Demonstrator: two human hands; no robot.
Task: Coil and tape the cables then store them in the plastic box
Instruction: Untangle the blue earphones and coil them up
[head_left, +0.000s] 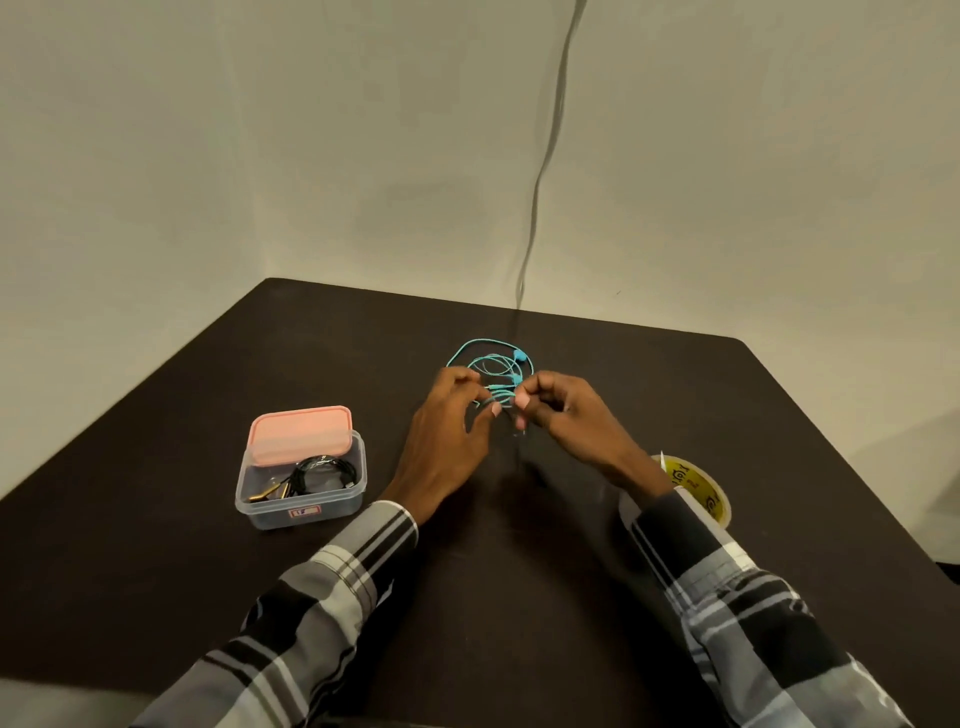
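While the dark brown desk (623, 395) fills most of the view, pushed into a corner of plain cream walls with a thin grey cord (545, 156) hanging down one of them, the work sits near its middle. At left stands the clear plastic box (301, 499), its pink lid (300, 434) resting askew over the far half; a coiled black cable (324, 474) already lies inside, so one piece looks finished. At right, partly behind the checked sleeve, lies the yellow printed roll of tape (701, 491). Between them, the left hand (447, 441) and right hand (576, 415) are each closed in a fingertip pinch on the thin turquoise earphone cable (493, 364), whose loose loops spread just beyond the fingers. Judging by those uneven loops, coiling is under way; taping and boxing this cable remain. Whether a tape strip is already in the fingers cannot be told.
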